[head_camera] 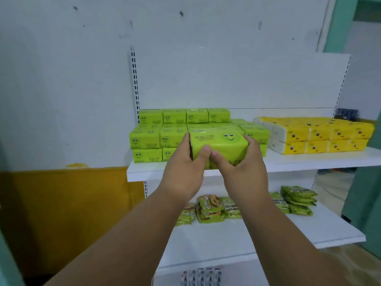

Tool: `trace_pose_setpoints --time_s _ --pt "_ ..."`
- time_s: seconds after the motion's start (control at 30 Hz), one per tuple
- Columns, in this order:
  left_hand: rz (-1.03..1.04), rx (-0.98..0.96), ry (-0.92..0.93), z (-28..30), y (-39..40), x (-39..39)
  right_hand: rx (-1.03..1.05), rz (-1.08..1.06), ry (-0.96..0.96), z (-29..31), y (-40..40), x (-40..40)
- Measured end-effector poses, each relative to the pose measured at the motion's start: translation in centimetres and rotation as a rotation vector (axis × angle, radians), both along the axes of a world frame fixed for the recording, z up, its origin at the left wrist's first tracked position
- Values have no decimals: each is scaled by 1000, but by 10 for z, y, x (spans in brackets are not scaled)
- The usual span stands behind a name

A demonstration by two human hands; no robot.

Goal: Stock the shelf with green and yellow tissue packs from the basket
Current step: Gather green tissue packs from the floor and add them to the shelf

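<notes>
A green tissue pack (218, 146) is held at the front edge of the upper shelf (309, 162), against the stacked green packs (156, 137). It is gripped at its ends by the left hand (183, 172) and right hand (243, 170), fingers curled, thumbs pressed on its front. Light, soft contents under slippery film are judged likely; end grips suit it. Yellow packs (321, 135) lie further right.

Glossy plastic wrap on the green tissue pack (218, 144); smooth matt white shelf (309, 161).
</notes>
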State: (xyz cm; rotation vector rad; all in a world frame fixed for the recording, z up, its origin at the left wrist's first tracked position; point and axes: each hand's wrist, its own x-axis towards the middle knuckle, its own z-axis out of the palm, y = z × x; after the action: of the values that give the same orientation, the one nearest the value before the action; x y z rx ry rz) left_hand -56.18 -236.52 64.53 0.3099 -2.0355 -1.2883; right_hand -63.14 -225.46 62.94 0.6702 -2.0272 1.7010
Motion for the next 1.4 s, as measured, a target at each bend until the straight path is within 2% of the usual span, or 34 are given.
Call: trace_pose_setpoints --time_s 0.17,0.33,0.43,0.8,0.9,1.07,1.2,1.4 --pt "-33 -211 -92 23 -60 -62 -20 -91 1 14 -47 -59" --pt "-138 -383 -130 54 -86 -127 42 -233 42 30 -57 -116" --pt "-147 -427 -158 68 -92 -165 132 -292 46 39 -55 -152" --pt "-153 -556 -286 96 -96 -321 328 -276 71 66 -46 -314" --pt "-127 -633 -307 96 -90 -371 401 -313 64 73 -40 -360" --pt "-55 -944 -364 87 -91 -435 484 -313 -11 72 -43 -416" --pt "67 -1163 -392 82 -102 -464 636 -274 -39 79 -49 -449" --pt "130 -1277 -396 79 -114 -491 836 -217 -49 91 -64 -483"
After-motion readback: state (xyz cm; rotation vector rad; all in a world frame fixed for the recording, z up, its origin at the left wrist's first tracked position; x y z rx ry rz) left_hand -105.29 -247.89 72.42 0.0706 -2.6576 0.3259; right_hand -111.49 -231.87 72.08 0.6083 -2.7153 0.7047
